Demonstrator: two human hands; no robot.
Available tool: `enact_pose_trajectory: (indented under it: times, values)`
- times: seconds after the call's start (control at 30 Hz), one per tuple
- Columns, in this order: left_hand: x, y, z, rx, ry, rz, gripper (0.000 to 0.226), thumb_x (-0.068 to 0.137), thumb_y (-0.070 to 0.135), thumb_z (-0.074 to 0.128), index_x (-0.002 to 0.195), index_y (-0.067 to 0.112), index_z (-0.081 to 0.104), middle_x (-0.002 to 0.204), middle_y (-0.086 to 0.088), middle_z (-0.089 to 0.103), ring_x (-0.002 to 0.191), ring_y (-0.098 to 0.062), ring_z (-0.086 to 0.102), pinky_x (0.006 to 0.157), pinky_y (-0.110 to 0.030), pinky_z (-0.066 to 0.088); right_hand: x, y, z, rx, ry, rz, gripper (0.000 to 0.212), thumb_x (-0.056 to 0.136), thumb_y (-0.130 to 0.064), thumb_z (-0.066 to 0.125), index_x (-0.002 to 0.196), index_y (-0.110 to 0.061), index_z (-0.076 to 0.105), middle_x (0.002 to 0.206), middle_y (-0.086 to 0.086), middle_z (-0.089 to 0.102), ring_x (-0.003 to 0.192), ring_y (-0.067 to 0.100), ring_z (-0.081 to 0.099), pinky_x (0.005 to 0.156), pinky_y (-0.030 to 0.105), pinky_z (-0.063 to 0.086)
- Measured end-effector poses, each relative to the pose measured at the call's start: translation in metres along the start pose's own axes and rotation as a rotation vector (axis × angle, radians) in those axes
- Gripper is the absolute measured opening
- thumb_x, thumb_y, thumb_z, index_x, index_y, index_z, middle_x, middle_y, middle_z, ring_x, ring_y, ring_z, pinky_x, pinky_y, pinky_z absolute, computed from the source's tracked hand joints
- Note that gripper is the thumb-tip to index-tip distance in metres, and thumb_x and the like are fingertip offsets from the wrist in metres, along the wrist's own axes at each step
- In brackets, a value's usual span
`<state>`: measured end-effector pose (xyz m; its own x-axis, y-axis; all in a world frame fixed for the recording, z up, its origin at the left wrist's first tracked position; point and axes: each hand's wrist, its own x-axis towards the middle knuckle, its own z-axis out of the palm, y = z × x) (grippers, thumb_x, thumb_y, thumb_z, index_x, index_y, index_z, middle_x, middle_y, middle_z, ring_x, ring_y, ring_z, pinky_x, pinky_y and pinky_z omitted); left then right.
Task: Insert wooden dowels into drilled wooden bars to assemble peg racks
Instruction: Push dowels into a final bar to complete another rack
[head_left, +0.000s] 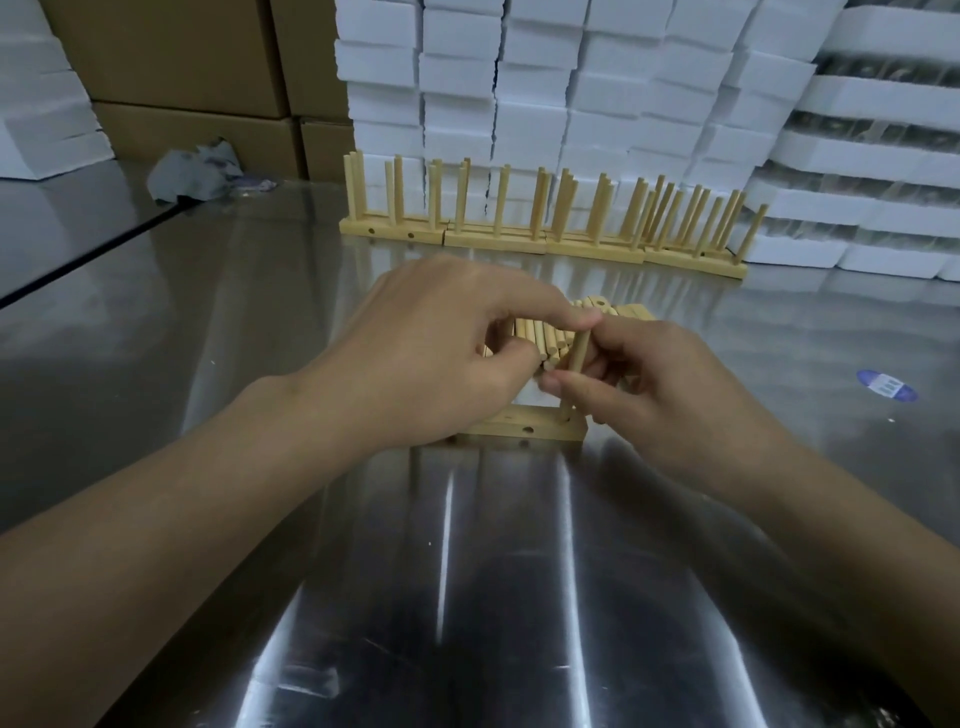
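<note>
- While the right hand (639, 384) is pinching an upright dowel (577, 358) between thumb and fingertips, the dowel's lower end is sitting at a hole near the right end of the drilled bar (524, 428).
- The left hand (441, 358) is laying its index finger on the dowel's top. Its other fingers are curling under, and I cannot tell whether they are holding anything.
- Pressing off-axis is probably risking a tilted, jammed peg, or the bar skidding on the shiny table (467, 597) into the loose dowels (535, 338) lying just behind.

Pale dowel (577, 358) upright in drilled bar (524, 427)
</note>
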<state>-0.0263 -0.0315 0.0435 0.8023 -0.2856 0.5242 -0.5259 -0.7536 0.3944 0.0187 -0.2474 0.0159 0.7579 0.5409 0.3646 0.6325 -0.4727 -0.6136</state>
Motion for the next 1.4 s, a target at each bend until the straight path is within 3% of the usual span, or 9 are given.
enact_pose_trajectory:
  times: [0.1,0.33,0.47,0.6,0.7,0.93,1.1,1.3,1.4]
  values:
    - [0.0,0.0,-0.002,0.014,-0.01,0.012,0.049,0.089,0.027,0.057,0.127,0.053,0.072,0.09,0.018,0.077,0.072,-0.008,0.063,0.062,-0.028,0.05,0.0,0.0,0.0,-0.033,-0.002,0.006,0.021,0.094,-0.037,0.075,0.089,-0.016,0.071,0.072,0.001,0.067,0.068,0.017,0.062,0.063,0.032,0.049]
    - [-0.001,0.004,-0.004,0.008,-0.052,-0.019,0.049,0.089,0.028,0.055,0.127,0.054,0.072,0.096,0.018,0.077,0.075,-0.007,0.062,0.067,-0.024,0.043,0.0,-0.001,0.001,-0.054,-0.011,0.035,0.02,0.094,-0.038,0.074,0.083,-0.022,0.07,0.07,0.001,0.066,0.065,0.014,0.06,0.06,0.03,0.047]
    - [-0.002,0.003,-0.004,0.007,-0.053,-0.018,0.05,0.089,0.027,0.055,0.126,0.056,0.071,0.087,0.017,0.076,0.071,-0.005,0.061,0.064,-0.02,0.041,-0.002,0.002,-0.001,-0.074,-0.04,0.014,0.015,0.091,-0.039,0.075,0.085,-0.027,0.069,0.075,-0.011,0.069,0.068,0.011,0.063,0.062,0.022,0.047]
    - [0.0,0.002,-0.003,-0.006,-0.037,-0.008,0.05,0.088,0.026,0.056,0.126,0.055,0.072,0.085,0.013,0.077,0.071,-0.009,0.065,0.065,-0.031,0.054,-0.002,0.0,0.001,-0.094,-0.044,0.018,0.024,0.091,-0.046,0.07,0.086,-0.023,0.069,0.072,-0.007,0.071,0.068,0.013,0.067,0.067,0.036,0.053]
    - [-0.001,0.002,-0.004,-0.014,-0.033,-0.013,0.05,0.088,0.025,0.057,0.125,0.054,0.073,0.082,0.014,0.076,0.069,-0.007,0.064,0.065,-0.028,0.051,-0.002,-0.005,0.0,-0.102,-0.038,0.056,0.023,0.093,-0.04,0.073,0.085,-0.019,0.068,0.068,-0.002,0.07,0.066,0.014,0.067,0.07,0.045,0.054]
    - [-0.001,0.003,-0.003,-0.007,-0.043,-0.02,0.049,0.09,0.021,0.059,0.123,0.053,0.074,0.086,0.014,0.077,0.072,-0.008,0.062,0.066,-0.011,0.035,-0.007,-0.011,0.012,-0.227,0.057,0.153,0.022,0.096,-0.04,0.072,0.083,-0.025,0.062,0.065,-0.005,0.067,0.063,0.007,0.061,0.062,0.025,0.047]
    - [-0.001,0.004,-0.003,-0.037,-0.026,-0.013,0.047,0.089,0.021,0.058,0.121,0.05,0.076,0.088,0.016,0.077,0.078,-0.008,0.071,0.075,-0.033,0.057,-0.01,-0.012,0.028,-0.3,0.181,0.213,0.019,0.099,-0.041,0.069,0.09,-0.027,0.059,0.068,-0.009,0.062,0.063,0.005,0.056,0.052,0.018,0.031]
    - [-0.003,0.014,-0.007,-0.041,-0.036,-0.002,0.048,0.088,0.018,0.056,0.119,0.046,0.079,0.1,0.023,0.078,0.081,-0.01,0.074,0.074,-0.04,0.06,-0.015,-0.016,0.033,-0.251,0.228,0.215,0.022,0.099,-0.038,0.069,0.087,-0.03,0.053,0.068,-0.011,0.058,0.062,0.005,0.056,0.053,0.019,0.033]
    - [-0.002,0.014,-0.01,-0.008,-0.055,0.015,0.051,0.088,0.021,0.054,0.123,0.051,0.076,0.104,0.03,0.075,0.087,-0.007,0.073,0.074,-0.04,0.06,-0.016,-0.015,0.035,-0.246,0.225,0.224,0.023,0.099,-0.038,0.068,0.086,-0.031,0.051,0.066,-0.009,0.059,0.063,0.007,0.057,0.057,0.03,0.04]
